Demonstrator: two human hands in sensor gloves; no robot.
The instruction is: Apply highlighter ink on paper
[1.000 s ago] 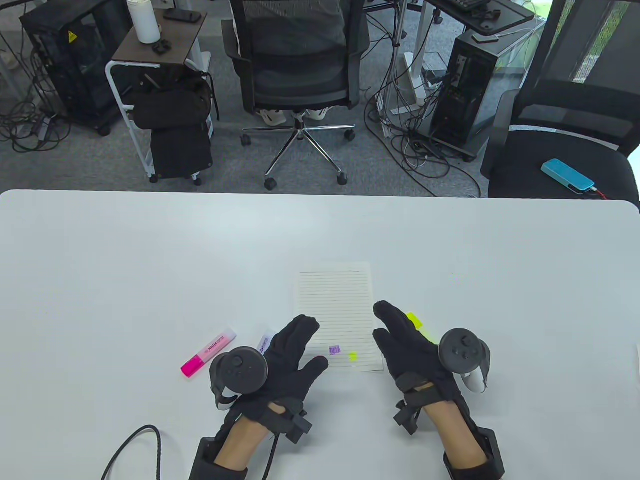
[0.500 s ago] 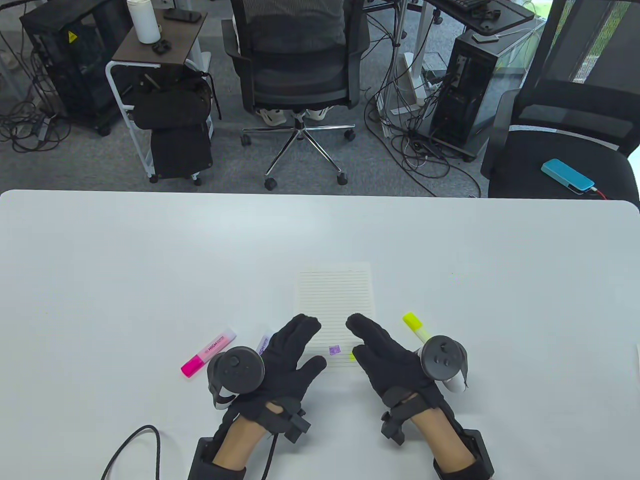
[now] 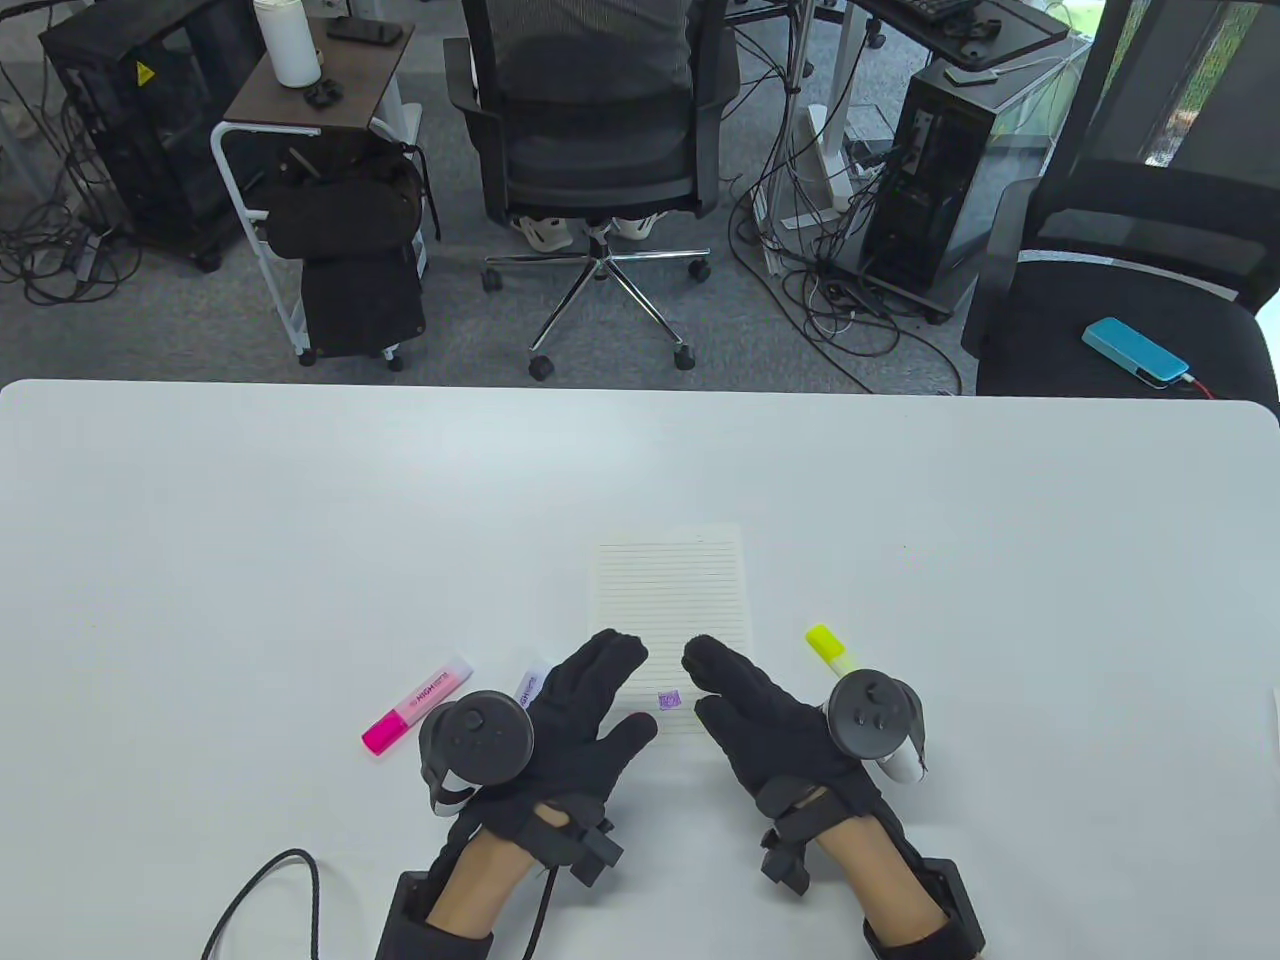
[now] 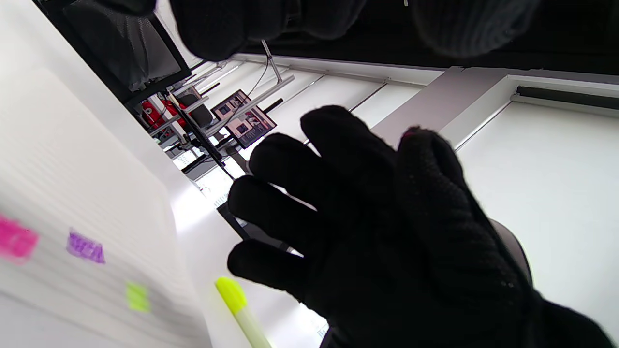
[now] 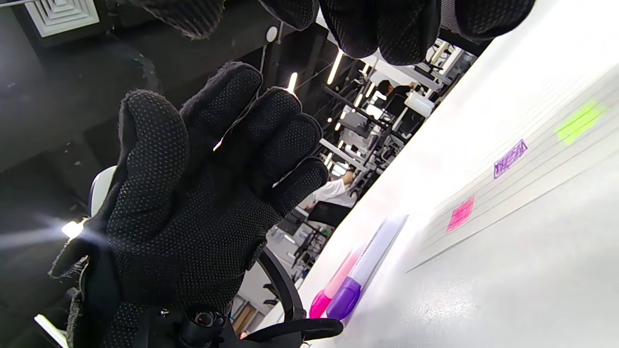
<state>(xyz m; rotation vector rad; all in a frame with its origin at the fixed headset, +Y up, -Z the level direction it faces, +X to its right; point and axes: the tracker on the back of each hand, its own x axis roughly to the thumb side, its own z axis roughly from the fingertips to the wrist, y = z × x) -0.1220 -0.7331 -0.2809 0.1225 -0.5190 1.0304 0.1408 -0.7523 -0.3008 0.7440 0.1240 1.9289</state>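
- Pink highlighter (image 3: 417, 704) and purple highlighter (image 3: 527, 687) lie capped on the tabletop (image 3: 200, 520), just left of the left hand (image 3: 575, 715).
- Left hand: fingers spread, holding nothing, over the paper's near-left corner.
- Paper (image 3: 670, 610) sits between both hands; pink, purple and yellow swatches already on it.
- Right hand (image 3: 765, 715): fingers spread, holding nothing; yellow highlighter (image 3: 828, 648) just right of it.
- Judgement: pin the paper before any next stroke.

White tabletop (image 3: 250, 520) held lined paper (image 3: 670, 590), pink highlighter (image 3: 415, 705), purple highlighter (image 3: 527, 686), yellow highlighter (image 3: 828, 648).
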